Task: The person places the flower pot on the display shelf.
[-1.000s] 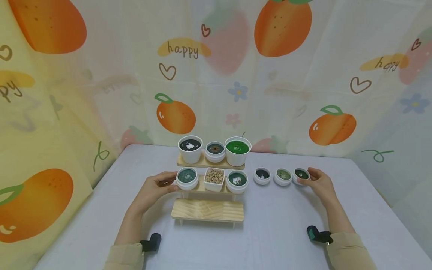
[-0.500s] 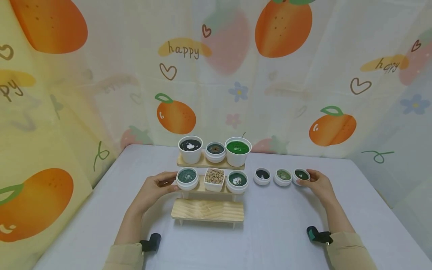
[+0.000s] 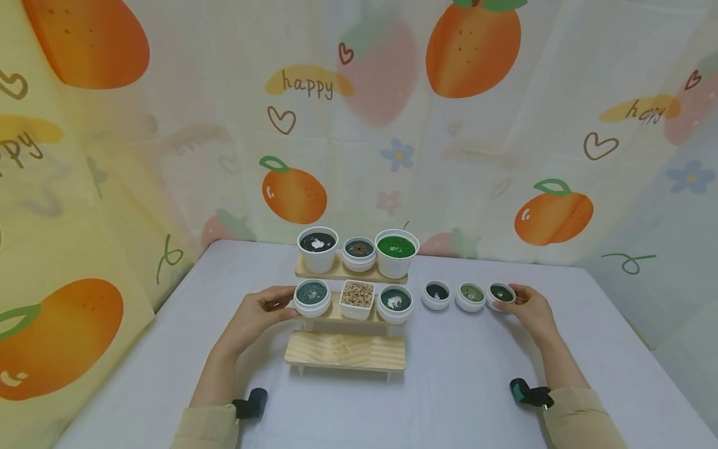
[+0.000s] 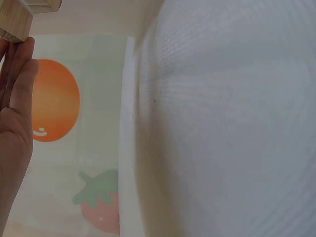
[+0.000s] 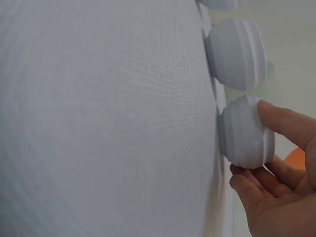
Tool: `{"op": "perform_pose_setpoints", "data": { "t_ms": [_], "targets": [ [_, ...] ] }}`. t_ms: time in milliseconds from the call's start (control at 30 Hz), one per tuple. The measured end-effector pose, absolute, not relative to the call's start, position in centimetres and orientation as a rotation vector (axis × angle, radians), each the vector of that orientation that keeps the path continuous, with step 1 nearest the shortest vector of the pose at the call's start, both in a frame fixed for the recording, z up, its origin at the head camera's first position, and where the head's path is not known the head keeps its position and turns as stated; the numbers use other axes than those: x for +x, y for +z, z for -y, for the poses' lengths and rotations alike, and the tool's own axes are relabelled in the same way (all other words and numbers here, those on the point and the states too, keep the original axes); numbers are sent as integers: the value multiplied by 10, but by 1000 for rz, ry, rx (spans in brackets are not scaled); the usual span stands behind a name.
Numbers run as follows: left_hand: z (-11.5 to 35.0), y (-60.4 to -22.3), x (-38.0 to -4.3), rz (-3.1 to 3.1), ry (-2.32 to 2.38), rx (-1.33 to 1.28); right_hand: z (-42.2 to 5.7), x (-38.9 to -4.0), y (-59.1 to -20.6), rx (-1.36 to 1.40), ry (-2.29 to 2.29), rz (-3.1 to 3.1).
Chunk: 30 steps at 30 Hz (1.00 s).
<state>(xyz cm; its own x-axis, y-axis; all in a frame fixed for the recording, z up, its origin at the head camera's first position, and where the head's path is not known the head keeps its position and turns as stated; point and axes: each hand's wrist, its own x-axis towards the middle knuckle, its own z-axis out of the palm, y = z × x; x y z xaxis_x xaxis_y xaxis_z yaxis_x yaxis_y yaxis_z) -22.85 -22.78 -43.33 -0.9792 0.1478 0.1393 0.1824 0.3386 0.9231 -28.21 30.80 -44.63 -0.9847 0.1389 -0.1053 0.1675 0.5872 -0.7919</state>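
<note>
At the left end of the middle wooden shelf (image 3: 331, 310), my left hand (image 3: 255, 318) pinches a small round white bowl (image 3: 312, 302) of speckled dark-green stuff between thumb and fingers. In the left wrist view that bowl is out of sight, and the fingers (image 4: 22, 81) reach up beside a wooden edge (image 4: 15, 19). My right hand (image 3: 531, 312) pinches a small white bowl (image 5: 246, 132) with dark-green contents, the rightmost of a row on the table. Its thumb lies on the near side of the rim, its other fingers round the far side. The bowl stands upright with its base at the cloth.
A square dish of beige bits (image 3: 357, 298) and a green-filled bowl (image 3: 394, 305) share the middle shelf. Two cups and a bowl stand on the back shelf (image 3: 350, 274). A bare front shelf (image 3: 344, 350) is nearer. Two small bowls, one dark (image 3: 436, 295), one speckled green (image 3: 470, 297), sit mid-right.
The view has shifted very slightly. Both hands stay at their bowls, and the bowls keep their places.
</note>
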Motion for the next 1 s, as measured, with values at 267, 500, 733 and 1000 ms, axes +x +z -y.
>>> {"op": "perform_pose_setpoints", "data": {
  "t_ms": [267,500,733,1000],
  "targets": [
    [228,-433,-229,2551,-1763,-310,-308,-281,-447,310,-1374,-2766],
    [228,-433,-229,2552,-1756,-319,-308,-279,-450,396,-1369,-2782],
    [227,-433,-229,2536,-1769,-326,-309,-278,-449,464,-1416,-2806],
    [228,-433,-228,2555,-1737,-307,-299,-278,-432,453,-1430,-2905]
  ]
}}
